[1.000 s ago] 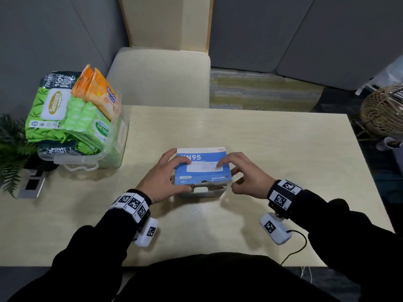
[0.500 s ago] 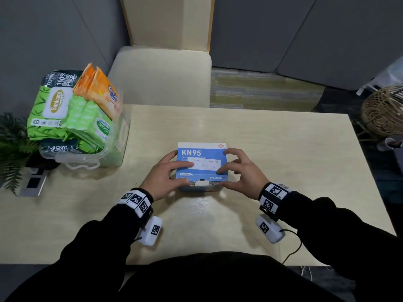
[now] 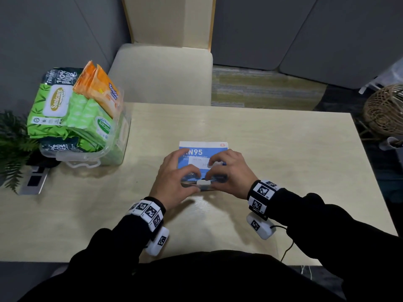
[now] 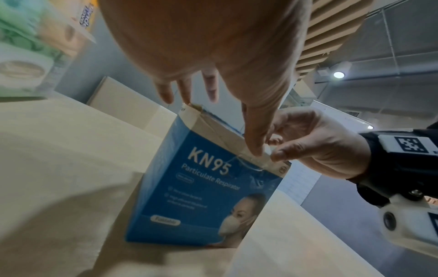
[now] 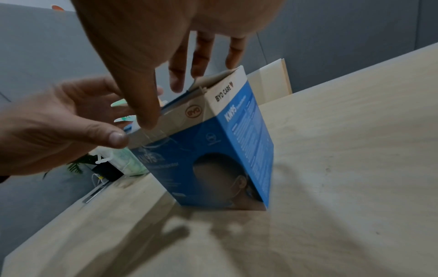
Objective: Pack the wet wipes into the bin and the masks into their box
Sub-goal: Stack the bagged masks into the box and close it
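The blue KN95 mask box point(image 3: 204, 147) stands mid-table, its front face showing in the left wrist view point(image 4: 201, 187) and the right wrist view point(image 5: 213, 159). My left hand point(image 3: 185, 164) lies over the lid's left half, fingers spread on top and thumb against the front flap point(image 4: 237, 142). My right hand point(image 3: 220, 168) mirrors it on the right half, with its thumb point(image 5: 147, 120) at the same front edge. No masks show outside the box. At the table's left the clear bin point(image 3: 87, 160) holds green wet wipe packs point(image 3: 54, 105) and orange ones point(image 3: 98, 88), piled above its rim.
A potted plant point(image 3: 13, 144) and a metal socket panel point(image 3: 35, 182) sit at the left edge beside the bin. A cream chair point(image 3: 163, 73) stands beyond the table, a wicker basket point(image 3: 386, 112) on the floor to the right. A cable point(image 3: 287, 247) hangs off the near right edge.
The lid was tilted up a second ago and now lies flat. Both hands have slid from the lid's sides onto its top, thumbs coming together at the front flap.
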`<state>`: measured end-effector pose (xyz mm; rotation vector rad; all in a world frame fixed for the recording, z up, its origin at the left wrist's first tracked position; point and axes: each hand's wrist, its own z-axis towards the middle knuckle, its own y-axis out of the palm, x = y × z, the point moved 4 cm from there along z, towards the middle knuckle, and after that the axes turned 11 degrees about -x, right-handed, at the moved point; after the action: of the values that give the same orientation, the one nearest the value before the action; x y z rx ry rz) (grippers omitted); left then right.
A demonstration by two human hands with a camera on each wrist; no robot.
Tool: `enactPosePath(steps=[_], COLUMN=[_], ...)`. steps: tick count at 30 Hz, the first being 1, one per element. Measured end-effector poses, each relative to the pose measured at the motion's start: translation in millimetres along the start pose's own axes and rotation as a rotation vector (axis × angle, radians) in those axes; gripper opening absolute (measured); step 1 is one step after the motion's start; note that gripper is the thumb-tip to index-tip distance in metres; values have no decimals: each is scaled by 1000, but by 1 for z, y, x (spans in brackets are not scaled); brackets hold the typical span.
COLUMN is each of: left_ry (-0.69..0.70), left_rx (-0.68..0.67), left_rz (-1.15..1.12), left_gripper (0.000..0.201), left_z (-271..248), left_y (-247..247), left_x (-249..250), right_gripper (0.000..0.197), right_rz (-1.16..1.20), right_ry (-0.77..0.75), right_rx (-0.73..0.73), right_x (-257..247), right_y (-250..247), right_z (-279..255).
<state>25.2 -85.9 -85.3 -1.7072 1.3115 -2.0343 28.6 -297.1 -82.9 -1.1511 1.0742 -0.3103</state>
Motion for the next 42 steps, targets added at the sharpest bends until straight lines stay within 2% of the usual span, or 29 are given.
enactPosePath(steps=[4, 8, 13, 18, 21, 24, 29, 42], left_ry=[25, 59, 33, -14, -37, -48, -77, -59], left_rx=[55, 81, 104, 140, 117, 98, 68, 71], left_rz=[31, 42, 6, -40, -56, -66, -110, -116], left_gripper=[17, 19, 20, 24, 24, 23, 19, 10], left_z=[-1, -3, -2, 13, 28, 41, 45, 38], left_y=[5, 10, 17, 19, 22, 20, 16, 18], left_x=[-1, -4, -3, 1, 3, 3, 1, 0], right_gripper=[11, 6, 8, 6, 6, 4, 16, 4], right_rz=[-11, -39, -58, -60, -43, 1, 186, 250], right_ry=[-49, -143, -170, -109, -65, 16, 173, 110], right_rx=[35, 64, 82, 138, 145, 102, 14, 66], right_x=[0, 0, 2, 13, 20, 30, 41, 29], right_y=[2, 4, 5, -4, -8, -8, -4, -4], right_z=[-3, -7, -8, -5, 0, -1, 0, -7])
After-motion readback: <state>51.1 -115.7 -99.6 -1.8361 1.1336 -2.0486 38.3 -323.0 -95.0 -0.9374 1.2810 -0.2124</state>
